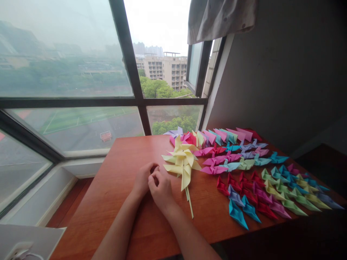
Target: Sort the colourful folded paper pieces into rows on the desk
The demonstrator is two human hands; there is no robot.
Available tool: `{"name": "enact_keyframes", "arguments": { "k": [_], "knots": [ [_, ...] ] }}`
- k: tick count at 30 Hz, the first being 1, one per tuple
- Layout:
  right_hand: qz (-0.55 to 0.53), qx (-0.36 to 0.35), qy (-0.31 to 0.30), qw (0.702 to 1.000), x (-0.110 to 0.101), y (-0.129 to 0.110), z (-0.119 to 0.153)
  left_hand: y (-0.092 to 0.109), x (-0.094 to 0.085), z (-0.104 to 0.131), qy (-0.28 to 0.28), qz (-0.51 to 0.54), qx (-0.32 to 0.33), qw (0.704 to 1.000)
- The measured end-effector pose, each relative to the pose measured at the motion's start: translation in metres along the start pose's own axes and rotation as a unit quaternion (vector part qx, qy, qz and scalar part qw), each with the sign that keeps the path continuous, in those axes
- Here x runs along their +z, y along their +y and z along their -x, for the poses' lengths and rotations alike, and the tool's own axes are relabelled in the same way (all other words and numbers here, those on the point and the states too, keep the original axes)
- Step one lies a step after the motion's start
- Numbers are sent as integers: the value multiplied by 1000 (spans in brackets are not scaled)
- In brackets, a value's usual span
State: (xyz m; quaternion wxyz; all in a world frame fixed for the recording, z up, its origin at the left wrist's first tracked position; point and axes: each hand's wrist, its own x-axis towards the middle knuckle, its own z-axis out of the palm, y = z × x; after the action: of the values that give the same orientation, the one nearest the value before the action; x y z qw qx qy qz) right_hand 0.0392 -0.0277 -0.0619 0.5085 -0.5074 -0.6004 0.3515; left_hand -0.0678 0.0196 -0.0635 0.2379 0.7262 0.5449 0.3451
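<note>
Both hands rest close together over the wooden table point(119, 169), their fingertips meeting. My left hand point(143, 180) has its fingers curled inward toward the other hand. Thumb and index finger of my right hand point(162, 189) are pinched together. Whatever lies between the fingers, if anything, is hidden. Just right of my hands lie yellow paper pinwheels point(184, 160), overlapping, with thin paper sticks point(190, 204) pointing toward me. A lilac pinwheel point(177, 132) sits behind them at the table's far edge.
Rows of folded paper cranes point(214, 160) in several colours cover the table's right part. Nearer to me stand rows of folded paper boats point(238, 213). Large framed windows point(139, 72) rise behind the table, one pane open. A grey cloth point(222, 20) hangs above.
</note>
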Motion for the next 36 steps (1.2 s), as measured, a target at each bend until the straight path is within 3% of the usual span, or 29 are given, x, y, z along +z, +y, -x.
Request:
{"name": "enact_keyframes", "arguments": {
  "k": [28, 32, 36],
  "knots": [
    [20, -13, -12, 1000, -5, -3, 1, 4, -1, 1, -12, -23, 4, 1000],
    [109, -41, -27, 993, -15, -9, 4, 6, -1, 3, -12, -43, 4, 999],
    [182, -70, -28, 980, -42, -17, 2, 8, 0, 3, -11, -60, 5, 998]
  ]
}}
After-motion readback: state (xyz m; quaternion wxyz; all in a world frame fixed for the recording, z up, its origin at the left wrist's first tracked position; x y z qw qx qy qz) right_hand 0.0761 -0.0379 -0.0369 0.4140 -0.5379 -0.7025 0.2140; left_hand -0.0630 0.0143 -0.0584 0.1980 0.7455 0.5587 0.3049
